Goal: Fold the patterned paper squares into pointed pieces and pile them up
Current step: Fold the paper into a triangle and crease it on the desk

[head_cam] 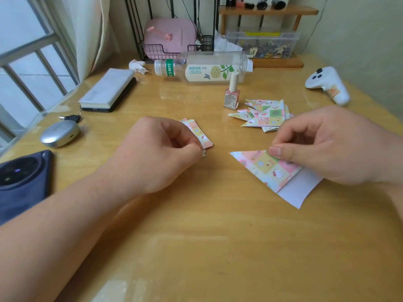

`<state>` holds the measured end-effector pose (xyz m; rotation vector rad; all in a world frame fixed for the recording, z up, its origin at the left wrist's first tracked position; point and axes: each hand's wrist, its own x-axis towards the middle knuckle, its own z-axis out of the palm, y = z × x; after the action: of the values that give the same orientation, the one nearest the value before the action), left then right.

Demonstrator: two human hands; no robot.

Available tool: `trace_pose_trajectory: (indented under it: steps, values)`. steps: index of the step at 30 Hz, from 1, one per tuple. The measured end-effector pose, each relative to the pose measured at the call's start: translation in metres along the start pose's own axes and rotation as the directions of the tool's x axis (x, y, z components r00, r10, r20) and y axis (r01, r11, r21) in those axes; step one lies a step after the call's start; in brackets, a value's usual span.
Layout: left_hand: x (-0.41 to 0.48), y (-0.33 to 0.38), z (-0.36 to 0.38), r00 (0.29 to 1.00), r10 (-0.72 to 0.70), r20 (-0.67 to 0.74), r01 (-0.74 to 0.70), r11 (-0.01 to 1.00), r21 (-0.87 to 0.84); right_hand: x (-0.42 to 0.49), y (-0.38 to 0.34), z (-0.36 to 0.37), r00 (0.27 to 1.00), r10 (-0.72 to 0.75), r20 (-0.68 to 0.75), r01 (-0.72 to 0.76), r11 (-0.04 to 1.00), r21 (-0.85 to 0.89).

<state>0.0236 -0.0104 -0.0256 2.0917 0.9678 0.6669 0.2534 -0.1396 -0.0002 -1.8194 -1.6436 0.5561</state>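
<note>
Just beneath the pinching right hand (327, 147), half-folded paper (267, 170); left hand (157, 149) pinching the stack (204, 136)

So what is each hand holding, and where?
The left hand pinches the stack of paper squares at its near end; the right hand pinches the half-folded paper at its upper edge.

Wooden worktop (207, 247) bearing stacked paper squares (201, 135), folded pieces (265, 115), toppled bottle (202, 67), nail polish (232, 98), notebook (106, 88), phone (24, 179), earbud case (59, 133), controller (327, 83), tissue (137, 66).
</note>
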Motion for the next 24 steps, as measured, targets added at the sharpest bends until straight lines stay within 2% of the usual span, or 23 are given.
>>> trace_pose_trajectory:
  steps: [2, 4, 8, 11, 15, 20, 22, 24]
  values:
    - [-0.002, -0.002, 0.003, 0.997, 0.051, 0.051, -0.046, 0.994, -0.104, 0.000, -0.001, 0.006, 0.997, 0.023, 0.067, -0.025, 0.999, 0.030]
    - [-0.007, -0.002, 0.010, 0.979, 0.113, 0.167, -0.077, 0.975, -0.209, -0.001, -0.003, 0.015, 0.991, 0.011, 0.133, -0.020, 0.998, 0.066]
    - [-0.012, 0.000, 0.018, 0.928, 0.169, 0.332, -0.092, 0.968, -0.235, -0.004, -0.009, 0.029, 0.987, -0.054, 0.149, 0.035, 0.991, 0.128]
    - [-0.010, 0.000, 0.018, 0.939, 0.146, 0.312, -0.050, 0.954, -0.295, -0.004, -0.011, 0.027, 0.994, -0.029, 0.102, 0.010, 0.984, 0.177]
    - [-0.003, -0.001, 0.012, 0.971, 0.060, 0.231, 0.040, 0.913, -0.406, -0.002, -0.007, 0.013, 0.981, 0.076, 0.180, -0.109, 0.978, 0.176]
    - [-0.001, -0.004, 0.008, 0.946, 0.049, 0.322, 0.056, 0.949, -0.311, 0.002, -0.001, 0.013, 0.978, 0.197, 0.070, -0.207, 0.875, 0.438]
    - [-0.004, -0.002, 0.009, 0.936, 0.049, 0.348, 0.075, 0.939, -0.334, 0.003, 0.000, 0.016, 0.976, 0.202, 0.079, -0.216, 0.865, 0.453]
    - [-0.008, 0.000, 0.011, 0.940, 0.054, 0.336, 0.090, 0.912, -0.399, 0.002, -0.003, 0.020, 0.982, 0.146, 0.118, -0.183, 0.886, 0.426]
